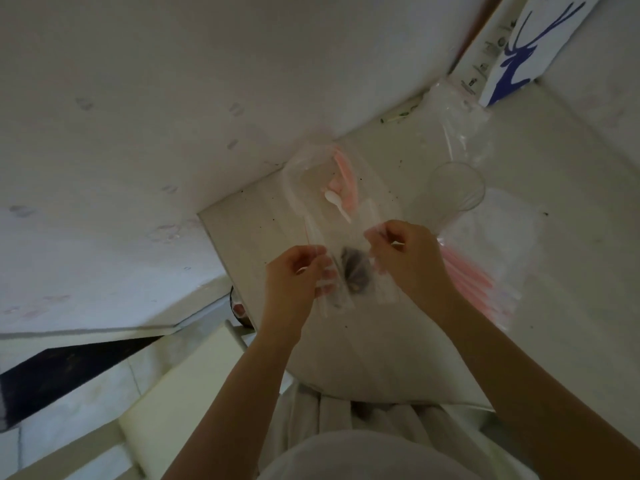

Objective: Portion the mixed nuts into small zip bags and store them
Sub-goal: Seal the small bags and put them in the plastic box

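Both hands are up over the white table (pixel 398 341), pinching one small clear zip bag (pixel 349 271) between them: left hand (pixel 298 275) gripping its left edge, right hand (pixel 405 251) its top right corner. A dark clump of nuts (pixel 354 274) sits inside. A clear plastic cup (pixel 455 188) stands beyond.
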